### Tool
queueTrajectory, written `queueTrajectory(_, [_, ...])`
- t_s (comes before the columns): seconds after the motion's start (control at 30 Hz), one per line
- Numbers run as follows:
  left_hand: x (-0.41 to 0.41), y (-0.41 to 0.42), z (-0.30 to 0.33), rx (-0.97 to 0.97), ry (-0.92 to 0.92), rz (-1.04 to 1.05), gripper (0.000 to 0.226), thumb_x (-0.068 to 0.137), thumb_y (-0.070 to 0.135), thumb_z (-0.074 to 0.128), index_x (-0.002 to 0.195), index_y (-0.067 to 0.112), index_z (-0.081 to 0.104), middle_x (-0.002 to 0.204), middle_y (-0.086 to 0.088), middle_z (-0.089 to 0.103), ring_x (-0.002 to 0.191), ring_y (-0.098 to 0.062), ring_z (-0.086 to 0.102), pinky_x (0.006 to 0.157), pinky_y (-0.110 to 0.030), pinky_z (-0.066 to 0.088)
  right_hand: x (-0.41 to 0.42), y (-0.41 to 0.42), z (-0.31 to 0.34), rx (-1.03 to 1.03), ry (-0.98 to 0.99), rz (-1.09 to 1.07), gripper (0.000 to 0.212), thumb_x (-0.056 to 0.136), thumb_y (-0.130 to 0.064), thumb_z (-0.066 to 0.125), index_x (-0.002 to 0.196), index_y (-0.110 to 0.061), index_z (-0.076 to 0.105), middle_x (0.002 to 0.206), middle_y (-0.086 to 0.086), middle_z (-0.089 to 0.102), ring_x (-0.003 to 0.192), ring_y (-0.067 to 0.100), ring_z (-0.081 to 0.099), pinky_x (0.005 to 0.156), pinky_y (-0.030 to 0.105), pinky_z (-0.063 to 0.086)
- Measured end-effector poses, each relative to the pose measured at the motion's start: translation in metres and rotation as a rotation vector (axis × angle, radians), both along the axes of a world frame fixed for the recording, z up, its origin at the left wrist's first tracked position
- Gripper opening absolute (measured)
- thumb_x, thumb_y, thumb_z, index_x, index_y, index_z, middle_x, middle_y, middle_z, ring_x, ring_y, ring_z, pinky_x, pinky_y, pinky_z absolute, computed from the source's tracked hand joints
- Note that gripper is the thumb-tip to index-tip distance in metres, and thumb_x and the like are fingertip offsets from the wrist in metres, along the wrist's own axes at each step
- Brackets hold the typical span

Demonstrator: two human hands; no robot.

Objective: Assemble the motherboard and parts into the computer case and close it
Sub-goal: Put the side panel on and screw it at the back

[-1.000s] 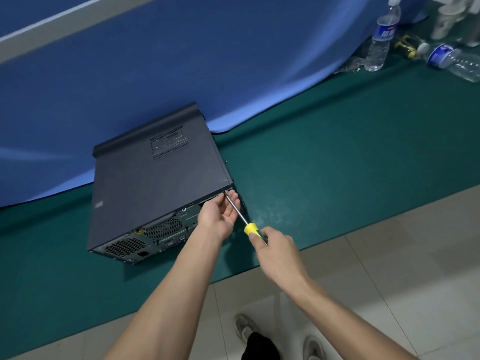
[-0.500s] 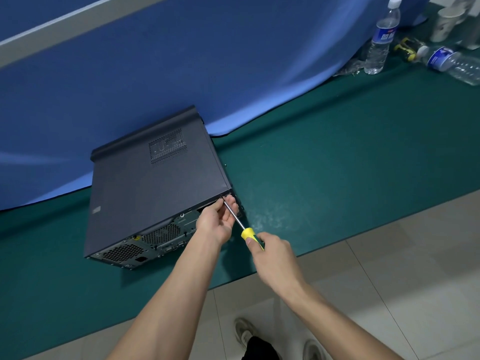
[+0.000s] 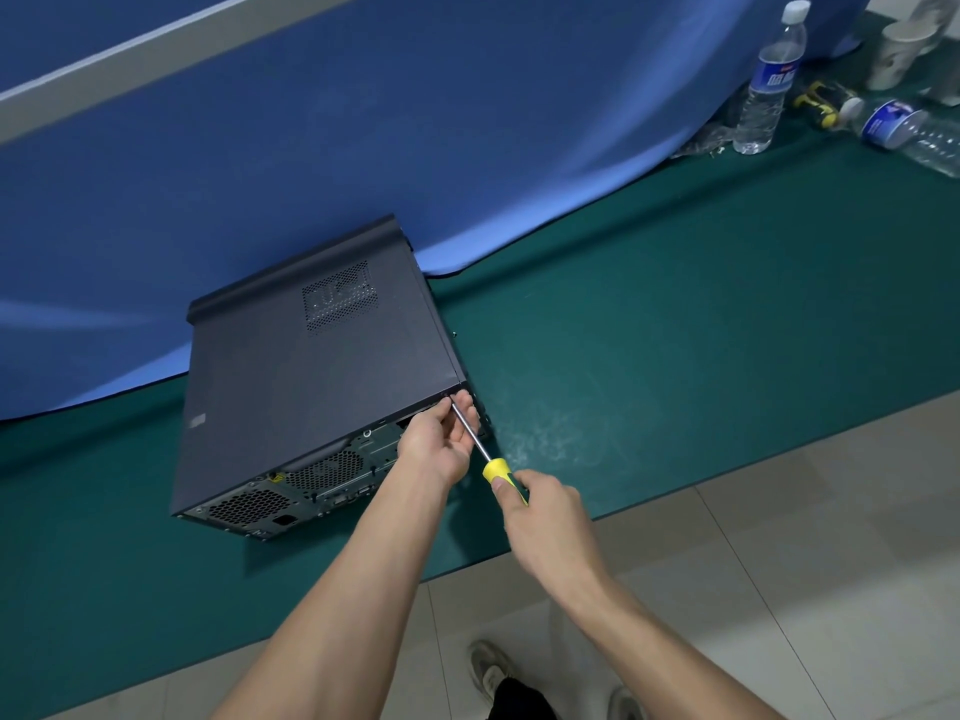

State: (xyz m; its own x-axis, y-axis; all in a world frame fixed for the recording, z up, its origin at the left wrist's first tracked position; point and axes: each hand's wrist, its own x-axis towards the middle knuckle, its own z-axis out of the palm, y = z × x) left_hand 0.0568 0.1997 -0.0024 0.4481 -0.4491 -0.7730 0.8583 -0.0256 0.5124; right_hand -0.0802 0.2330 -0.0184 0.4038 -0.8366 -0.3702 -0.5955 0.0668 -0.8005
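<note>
Green matting (image 3: 675, 314) is carrying the closed computer case (image 3: 311, 387); at its rear corner the left hand (image 3: 441, 439) is pinching the screwdriver (image 3: 480, 443) shaft, right hand (image 3: 540, 517) gripping its yellow handle.

one computer case (image 3: 311, 376), one screwdriver (image 3: 485, 454), two water bottles (image 3: 769, 80), two paper cups (image 3: 896, 52)

Left hand (image 3: 439, 441) pinches with curled fingers; right hand (image 3: 545, 517) is closed in a grip, both forearms extended.
</note>
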Motion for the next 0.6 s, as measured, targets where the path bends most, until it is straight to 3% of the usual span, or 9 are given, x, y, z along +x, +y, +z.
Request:
queueTrajectory(0.13, [0.000, 0.002, 0.003, 0.004, -0.016, -0.005, 0.024, 0.099, 0.005, 0.044, 0.078, -0.002, 0.055, 0.048, -0.007, 0.064, 0.041, -0.013, 0.062, 0.041, -0.020, 0.052, 0.005, 0.003, 0.004, 0.057, -0.038, -0.026, 0.033, 0.097, -0.039, 0.046, 0.072, -0.019, 0.053, 0.071, 0.003, 0.064, 0.068, 0.026, 0.060, 0.058, 0.031, 0.043])
queueTrajectory(0.23, [-0.001, 0.003, 0.006, 0.012, -0.034, -0.020, 0.024, 0.098, 0.005, 0.044, 0.078, -0.002, 0.055, 0.048, -0.007, 0.064, 0.039, -0.013, 0.061, 0.040, -0.020, 0.051, 0.009, 0.003, 0.007, 0.141, -0.072, -0.050, 0.035, 0.098, -0.036, 0.046, 0.074, -0.013, 0.056, 0.070, 0.008, 0.064, 0.061, 0.028, 0.060, 0.057, 0.035, 0.049])
queueTrajectory(0.33, [0.001, 0.003, 0.007, 0.028, -0.059, -0.081, 0.025, 0.100, 0.007, 0.043, 0.080, -0.001, 0.056, 0.050, -0.005, 0.064, 0.040, -0.011, 0.061, 0.040, -0.019, 0.051, 0.014, 0.002, 0.016, 0.523, -0.272, -0.181, 0.033, 0.098, -0.031, 0.048, 0.079, -0.007, 0.060, 0.056, 0.004, 0.056, 0.039, 0.016, 0.049, 0.038, 0.022, 0.039])
queueTrajectory(0.5, [-0.001, 0.009, 0.014, 0.089, -0.117, -0.363, 0.030, 0.103, 0.017, 0.031, 0.093, 0.002, 0.055, 0.057, -0.005, 0.068, 0.042, -0.010, 0.062, 0.040, -0.017, 0.048, 0.011, -0.005, 0.028, 1.236, -0.748, -0.366, 0.037, 0.099, -0.030, 0.044, 0.085, -0.001, 0.063, 0.052, 0.003, 0.053, 0.036, 0.011, 0.044, 0.032, 0.016, 0.032])
queueTrajectory(0.6, [-0.002, 0.013, 0.018, 0.127, -0.169, -0.508, 0.032, 0.103, 0.014, 0.031, 0.087, 0.000, 0.054, 0.060, -0.009, 0.070, 0.045, -0.012, 0.065, 0.042, -0.021, 0.052, 0.006, -0.008, 0.024, 1.292, -0.784, -0.305, 0.045, 0.097, -0.041, 0.046, 0.087, -0.002, 0.066, 0.056, 0.004, 0.057, 0.038, 0.012, 0.050, 0.033, 0.017, 0.036])
